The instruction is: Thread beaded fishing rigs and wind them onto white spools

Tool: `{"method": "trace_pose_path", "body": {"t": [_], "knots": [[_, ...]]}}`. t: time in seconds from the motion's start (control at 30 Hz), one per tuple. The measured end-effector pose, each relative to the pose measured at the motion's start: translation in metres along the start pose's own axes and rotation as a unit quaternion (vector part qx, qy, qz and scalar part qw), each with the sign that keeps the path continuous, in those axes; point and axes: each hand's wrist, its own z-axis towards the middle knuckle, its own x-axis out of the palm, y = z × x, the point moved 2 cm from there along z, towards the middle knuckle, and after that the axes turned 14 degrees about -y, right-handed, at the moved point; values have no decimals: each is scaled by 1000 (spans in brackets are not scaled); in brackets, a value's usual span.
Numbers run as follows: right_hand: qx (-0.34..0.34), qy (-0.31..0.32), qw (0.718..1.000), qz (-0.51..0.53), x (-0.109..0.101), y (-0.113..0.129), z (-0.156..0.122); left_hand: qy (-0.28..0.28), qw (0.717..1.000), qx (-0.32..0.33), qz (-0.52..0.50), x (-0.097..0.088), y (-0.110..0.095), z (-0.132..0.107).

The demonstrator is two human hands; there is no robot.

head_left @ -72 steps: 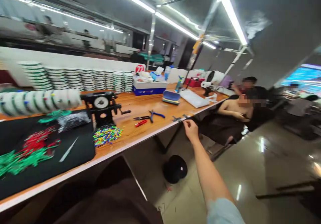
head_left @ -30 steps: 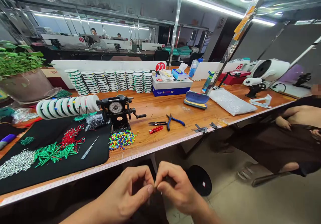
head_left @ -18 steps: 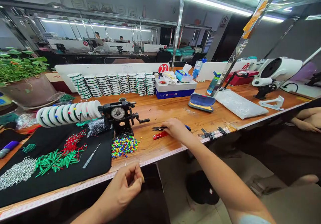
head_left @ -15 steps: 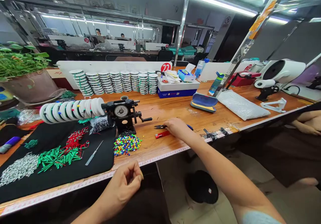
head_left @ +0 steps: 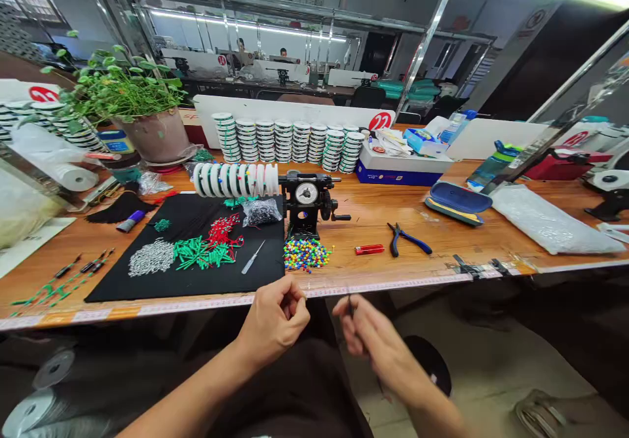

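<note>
Grip of the right hand (head_left: 376, 346) pinches a thin dark piece (head_left: 350, 305) (held above the tabletop (head_left: 373, 219), seemingly for inspection); left hand (head_left: 272, 317) curls, contents unclear.

The left hand (head_left: 272, 317) hangs just below the front edge of the desk (head_left: 373, 219), its fingers loosely curled toward the palm. The right hand (head_left: 378, 346) sits lower and beside it, blurred, its fingertips (head_left: 352, 312) drawn together and pointing up toward the edge.
</note>
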Motion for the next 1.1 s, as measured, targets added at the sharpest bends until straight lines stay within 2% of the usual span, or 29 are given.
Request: {"method": "trace_pose_path", "body": {"t": [0.1,0.2,0.4,0.6,0.7,0.77,0.8,0.87,0.9,0.93,0.97,1.0,1.03,1.1], "knots": [[89,48,993,66,35,-29,-27,-10,999,38,4,-9,1,-5],[133,56,985,99,54,-42,-31,-10,998,64,13,-15,1,-10],[161,48,976,139,69,-37,-30,14,994,105,19,-18,2,-19],[214,71,951,213,82,-35,-32,43,997,66,-6,-19,11,-25],[202,77,952,215,88,-42,-36,52,998,28,-22,-20,16,-24],[176,73,964,185,86,-45,-35,50,998,3,-29,-21,18,-22],[141,63,977,148,81,-44,-31,48,998,-8,-32,-22,19,-21],[5,-10,1000,-5,61,-31,-12,41,998,-23,-36,-24,20,-19],[-80,-74,986,-125,46,-20,3,38,998,-27,-38,-26,20,-19],[-168,-156,940,-254,29,-5,20,37,998,-28,-39,-28,21,-19],[-205,-239,864,-392,10,11,40,36,998,-26,-38,-29,22,-20],[-201,-299,777,-516,-8,26,60,35,999,-21,-34,-31,24,-22],[-192,-322,746,-550,-24,40,81,38,999,-16,-28,-33,25,-25],[-182,-327,717,-588,-48,62,117,45,999,-4,-12,-36,27,-32]]}}
